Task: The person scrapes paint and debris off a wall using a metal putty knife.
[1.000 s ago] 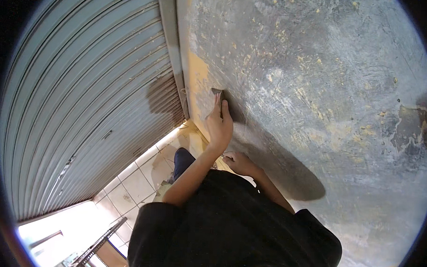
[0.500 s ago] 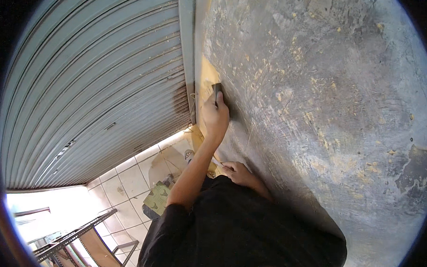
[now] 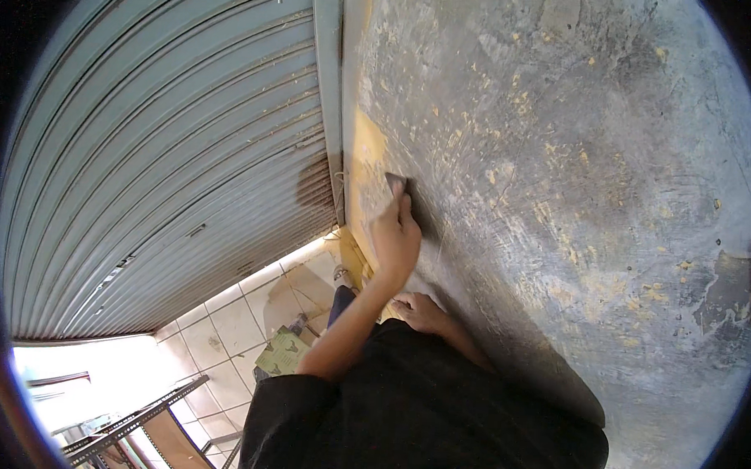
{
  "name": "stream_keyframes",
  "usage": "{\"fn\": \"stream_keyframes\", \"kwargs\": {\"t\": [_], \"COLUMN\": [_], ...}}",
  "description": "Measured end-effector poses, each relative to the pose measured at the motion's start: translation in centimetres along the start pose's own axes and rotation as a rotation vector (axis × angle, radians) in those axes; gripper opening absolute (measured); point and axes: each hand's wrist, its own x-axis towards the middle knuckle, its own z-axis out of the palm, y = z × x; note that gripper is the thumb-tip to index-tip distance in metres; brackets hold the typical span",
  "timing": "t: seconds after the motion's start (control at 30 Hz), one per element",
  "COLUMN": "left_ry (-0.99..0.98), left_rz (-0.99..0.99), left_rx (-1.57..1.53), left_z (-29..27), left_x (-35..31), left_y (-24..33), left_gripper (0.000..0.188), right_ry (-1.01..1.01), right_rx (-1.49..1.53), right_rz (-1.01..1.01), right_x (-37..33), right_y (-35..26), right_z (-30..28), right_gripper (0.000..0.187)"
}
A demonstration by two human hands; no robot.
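Observation:
My left hand (image 3: pixel 396 239) is raised against a rough grey wall (image 3: pixel 576 175) with yellow flecks. It presses a small dark sanding pad (image 3: pixel 394 184) to the wall, beside a bare yellow patch (image 3: pixel 365 164) next to the shutter's rail. My right hand (image 3: pixel 422 310) lies lower down, resting on the wall with its fingers spread and holding nothing. A black shirt (image 3: pixel 419 418) fills the lower middle of the view.
A grey-blue roller shutter (image 3: pixel 172 145) fills the left side, with its vertical rail (image 3: pixel 329 100) meeting the wall. Below is a pale tiled floor (image 3: pixel 223 328) with a greenish sheet (image 3: pixel 282 353) on it, my foot (image 3: pixel 342 275), and a metal frame (image 3: pixel 129 428) at lower left.
My left hand has kept the pad on the wall and worked it over the yellow patch by the rail. My head has turned, so the view has shifted. My right hand stays on the wall.

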Motion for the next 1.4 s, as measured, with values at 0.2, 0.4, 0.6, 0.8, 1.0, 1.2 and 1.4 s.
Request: {"fn": "stream_keyframes", "kwargs": {"t": [0.2, 0.4, 0.6, 0.8, 1.0, 1.2, 1.4], "left_ry": [-0.133, 0.012, -0.086, 0.101, 0.047, -0.029, 0.056], "left_rz": [-0.174, 0.024, -0.069, 0.120, 0.078, 0.044, 0.037], "left_rx": [0.043, -0.082, 0.011, -0.117, -0.036, -0.020, -0.119], "left_z": [-1.8, -0.2, -1.6, -0.3, -0.4, -1.4, -0.5], "left_x": [5.0, -0.4, 3.8, 1.2, 1.5, 3.4, 0.1], "left_y": [0.7, 0.2, 0.2, -0.1, -0.7, -1.0, 1.1], "left_gripper": [0.029, 0.031, 0.031, 0.027, 0.026, 0.025, 0.023], "right_ry": [0.014, 0.068, -0.021, -0.019, -0.014, 0.021, -0.011], "right_rx": [-0.021, -0.046, -0.018, -0.031, -0.021, -0.030, -0.042], "right_rz": [-0.060, -0.139, -0.060, -0.114, -0.050, -0.086, -0.094], "right_x": [-0.4, 0.1, -0.1, 0.3, 0.0, -0.1, 0.3], "right_y": [-0.8, 1.0, 0.0, 1.1, 0.5, -0.1, 1.4], "right_z": [-0.1, 0.6, -0.2, 0.4, 0.2, 0.2, 0.7], "right_gripper": [0.031, 0.034, 0.033, 0.034, 0.035, 0.033, 0.031]}}
